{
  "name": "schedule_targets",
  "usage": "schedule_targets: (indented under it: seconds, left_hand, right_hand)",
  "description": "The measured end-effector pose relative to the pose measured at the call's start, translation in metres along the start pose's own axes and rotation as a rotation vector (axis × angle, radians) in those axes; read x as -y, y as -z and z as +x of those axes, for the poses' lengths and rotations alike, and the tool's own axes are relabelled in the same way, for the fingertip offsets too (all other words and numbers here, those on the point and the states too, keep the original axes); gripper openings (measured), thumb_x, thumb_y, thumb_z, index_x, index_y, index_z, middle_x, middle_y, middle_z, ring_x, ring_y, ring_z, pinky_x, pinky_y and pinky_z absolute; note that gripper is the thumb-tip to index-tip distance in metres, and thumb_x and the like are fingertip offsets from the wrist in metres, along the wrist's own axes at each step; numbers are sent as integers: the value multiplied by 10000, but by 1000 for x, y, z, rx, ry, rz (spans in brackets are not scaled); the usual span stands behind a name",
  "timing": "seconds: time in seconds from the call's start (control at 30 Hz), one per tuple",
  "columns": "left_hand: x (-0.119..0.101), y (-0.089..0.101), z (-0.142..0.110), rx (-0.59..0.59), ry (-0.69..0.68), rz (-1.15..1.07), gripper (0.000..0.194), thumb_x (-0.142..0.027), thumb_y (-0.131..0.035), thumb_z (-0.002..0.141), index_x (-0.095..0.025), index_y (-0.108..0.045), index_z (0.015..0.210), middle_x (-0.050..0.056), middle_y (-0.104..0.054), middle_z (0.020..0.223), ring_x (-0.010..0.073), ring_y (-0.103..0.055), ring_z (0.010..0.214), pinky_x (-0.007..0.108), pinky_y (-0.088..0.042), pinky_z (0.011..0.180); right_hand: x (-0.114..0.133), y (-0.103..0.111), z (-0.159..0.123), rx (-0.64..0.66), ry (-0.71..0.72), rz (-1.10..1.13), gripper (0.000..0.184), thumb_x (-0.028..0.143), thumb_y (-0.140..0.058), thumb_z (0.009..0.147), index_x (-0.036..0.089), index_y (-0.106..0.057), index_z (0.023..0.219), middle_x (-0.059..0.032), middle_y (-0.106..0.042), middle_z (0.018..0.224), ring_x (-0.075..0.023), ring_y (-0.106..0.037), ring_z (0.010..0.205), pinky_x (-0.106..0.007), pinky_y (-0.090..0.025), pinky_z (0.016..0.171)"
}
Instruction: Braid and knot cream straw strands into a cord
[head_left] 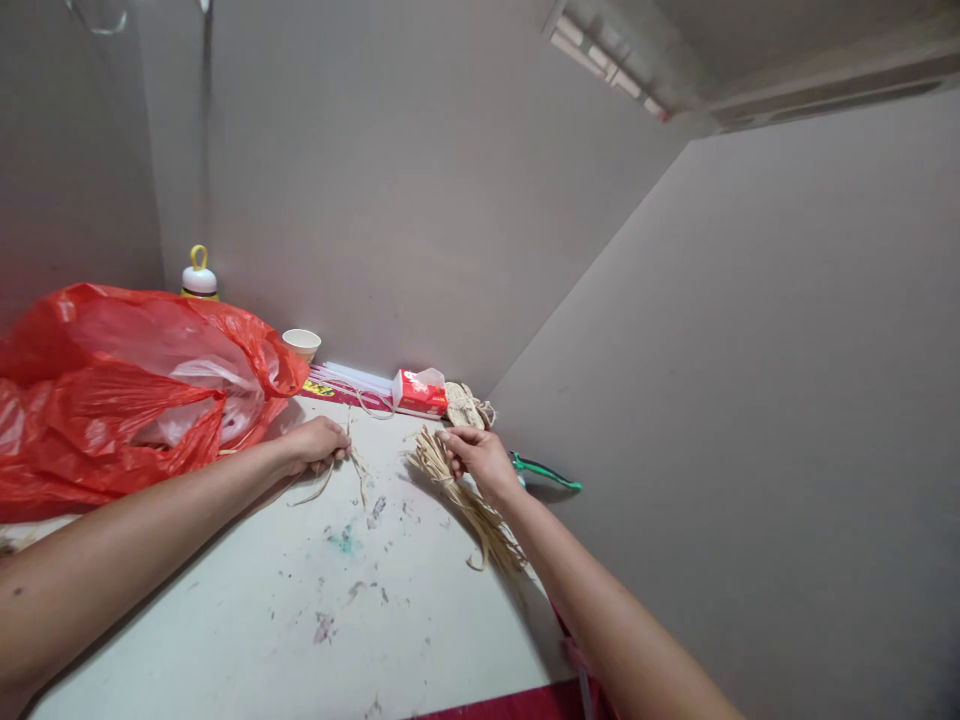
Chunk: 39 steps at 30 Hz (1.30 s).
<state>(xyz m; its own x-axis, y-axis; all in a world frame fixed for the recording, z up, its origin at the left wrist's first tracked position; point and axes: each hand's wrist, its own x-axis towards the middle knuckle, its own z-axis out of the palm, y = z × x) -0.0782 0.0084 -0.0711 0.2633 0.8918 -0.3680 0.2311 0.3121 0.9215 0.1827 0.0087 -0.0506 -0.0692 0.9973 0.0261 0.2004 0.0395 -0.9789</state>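
A few thin straw-coloured strands [361, 468] hang from the closed fingers of my left hand [319, 443], just above the white table. My right hand [480, 458] is at the top end of a tied bundle of dry raffia-like strands [480, 520], its thumb and fingers pinched together there. Whether those fingers grip a single strand or several of the bundle cannot be made out. The bundle lies slanting along the right side of the table, its lower end partly behind my right forearm.
A large red plastic bag [112, 420] fills the left side. Along the back stand a bottle [199, 278], a paper cup [302, 343], white sticks [352, 379], a red tissue pack [420, 392] and a woven piece [465, 406]. Green-handled pliers or cutters [551, 472] lie by the right wall.
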Motion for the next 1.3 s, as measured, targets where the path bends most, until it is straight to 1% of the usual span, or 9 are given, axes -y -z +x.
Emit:
schedule_targets:
  seconds: [0.27, 0.5, 0.63, 0.87, 1.0, 1.1, 1.17, 1.23, 1.3]
  left_hand:
    - [5, 1, 6, -2, 5, 4, 245, -353, -605, 726, -142, -514, 640, -55, -423, 490, 38, -256, 369, 235, -137, 383]
    - [7, 3, 8, 16, -9, -2, 170, -276, -566, 736, -142, -511, 646, -46, -435, 503, 39, -273, 363, 230, -148, 384]
    - [5, 2, 5, 15, -14, -7, 181, -282, -567, 733, -142, -506, 636, -44, -438, 498, 38, -263, 360, 232, -150, 388]
    - [3, 2, 4, 4, -16, -1, 196, -295, -588, 727, -141, -508, 637, -49, -448, 497, 37, -273, 368, 223, -159, 390]
    - [4, 3, 6, 1, -8, 14, 174, -275, -565, 742, -139, -514, 645, -50, -450, 494, 40, -281, 358, 222, -159, 383]
    - [5, 2, 6, -6, -14, 18, 149, -241, -538, 753, -138, -516, 647, -48, -449, 494, 41, -280, 347, 225, -153, 380]
    - [5, 1, 6, -12, -11, 19, 148, -232, -531, 759, -137, -518, 645, -48, -442, 486, 41, -273, 341, 228, -144, 380]
    - [3, 0, 4, -21, -3, 19, 152, -227, -531, 763, -136, -523, 642, -52, -432, 474, 40, -264, 338, 229, -135, 381]
    - [2, -1, 2, -35, -1, 23, 163, -233, -540, 768, -134, -526, 639, -59, -426, 467, 36, -258, 338, 228, -137, 381]
  right_hand:
    - [-3, 24, 14, -249, 55, -69, 263, 395, -675, 616, 156, -657, 723, 6, -624, 577, -112, -509, 480, -212, -375, 443]
    - [-3, 56, 16, -133, -86, -179, 229, 341, -735, 555, 147, -653, 646, 3, -614, 563, -82, -474, 452, -177, -324, 392]
    - [6, 64, 14, -123, -129, 54, 242, 338, -738, 564, 152, -648, 690, -21, -636, 624, -94, -521, 506, -174, -342, 400]
    - [10, 63, 16, -373, -88, 117, 132, 258, -655, 609, 161, -580, 657, 88, -380, 372, -47, -273, 314, -172, -174, 303]
    - [16, 65, 12, -351, -104, 113, 178, 310, -651, 657, 158, -619, 743, 50, -482, 445, -64, -378, 353, -168, -263, 312]
    - [22, 66, 5, -219, -163, 6, 293, 378, -647, 695, 179, -650, 910, -50, -664, 792, -127, -590, 600, -190, -429, 418]
    - [21, 66, -1, -256, -122, -172, 335, 378, -643, 697, 195, -643, 978, -74, -664, 962, -169, -620, 762, -213, -475, 484]
    - [15, 66, -5, -298, -60, -341, 327, 376, -624, 693, 173, -651, 948, -81, -672, 915, -193, -618, 779, -228, -472, 499]
    - [6, 63, -10, -219, -27, -467, 308, 400, -592, 700, 146, -665, 856, -72, -671, 769, -199, -612, 717, -241, -451, 507]
